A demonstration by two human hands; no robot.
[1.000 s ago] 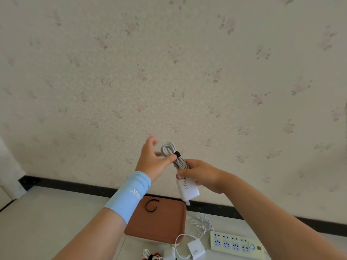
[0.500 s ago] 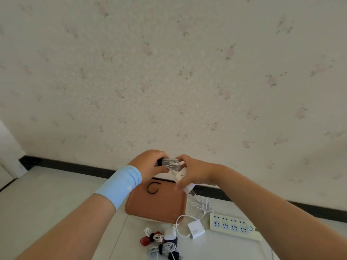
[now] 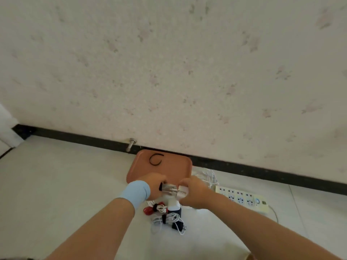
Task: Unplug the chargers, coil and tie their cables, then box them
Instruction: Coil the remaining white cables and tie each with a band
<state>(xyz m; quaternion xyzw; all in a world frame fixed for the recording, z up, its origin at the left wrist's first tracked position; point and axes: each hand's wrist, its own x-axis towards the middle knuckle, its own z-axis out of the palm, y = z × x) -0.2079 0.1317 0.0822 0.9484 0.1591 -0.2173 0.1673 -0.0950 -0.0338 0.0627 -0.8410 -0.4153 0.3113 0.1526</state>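
Charger (image 3: 182,192) lowered toward tray (image 3: 169,170) | right hand (image 3: 194,193) grips it | left hand (image 3: 155,185) grips coiled cable (image 3: 169,189) | tray holds black tie (image 3: 155,159)

Tray (image 3: 142,172) is showing terracotta brown; cable tie (image 3: 155,160) black; charger (image 3: 183,192) white, grey lettering; coiled cable (image 3: 169,189) grey; wristband (image 3: 136,192) pale blue; power strip (image 3: 242,198) cream, blue sockets; wallpaper (image 3: 169,62) is showing cream with faded pinkish floral sprigs; skirting (image 3: 244,170) black

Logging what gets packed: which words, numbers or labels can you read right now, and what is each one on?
"90W": on the white charger, which the right hand grips; the left hand grips its coiled cable.
Power strip: the marks near its switch are too small to read.
Nothing else is legible.
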